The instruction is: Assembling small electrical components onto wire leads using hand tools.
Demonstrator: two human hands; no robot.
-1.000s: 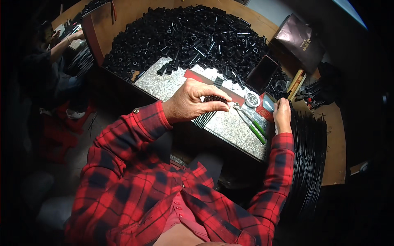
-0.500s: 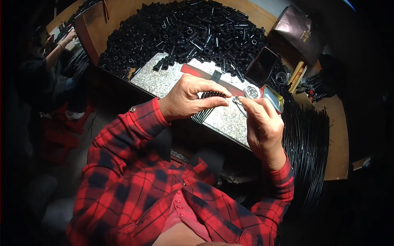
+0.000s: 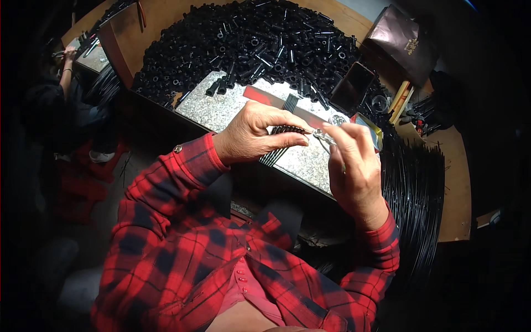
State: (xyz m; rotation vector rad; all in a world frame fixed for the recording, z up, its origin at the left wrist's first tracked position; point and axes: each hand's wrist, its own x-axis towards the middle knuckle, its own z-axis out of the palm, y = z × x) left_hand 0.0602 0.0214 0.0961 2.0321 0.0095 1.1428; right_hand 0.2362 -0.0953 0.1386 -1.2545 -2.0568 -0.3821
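My left hand (image 3: 257, 131) is closed, with a short, dark ridged piece (image 3: 289, 130) pinched between thumb and fingers. Its right end points toward my right hand (image 3: 357, 166), whose fingers are raised and curled around a small silvery metal tool (image 3: 322, 136). The tool's tip is close to the dark piece; I cannot tell whether they touch. Under my left hand, a row of thin black rods (image 3: 272, 157) lies across the speckled board (image 3: 301, 166). A red and grey strip (image 3: 258, 96) lies on the board just beyond my hands.
A large heap of black tubular parts (image 3: 249, 39) covers the table's back. A phone (image 3: 354, 83), a dish of small shiny bits (image 3: 338, 119) and a dark bag (image 3: 401, 41) are at the right. Long black rods (image 3: 412, 205) hang nearer. Another person's hand (image 3: 69, 52) shows far left.
My right hand's fingers have lifted and loosened slightly around the metal tool. My left hand stays nearly still. The other person's hand has moved left.
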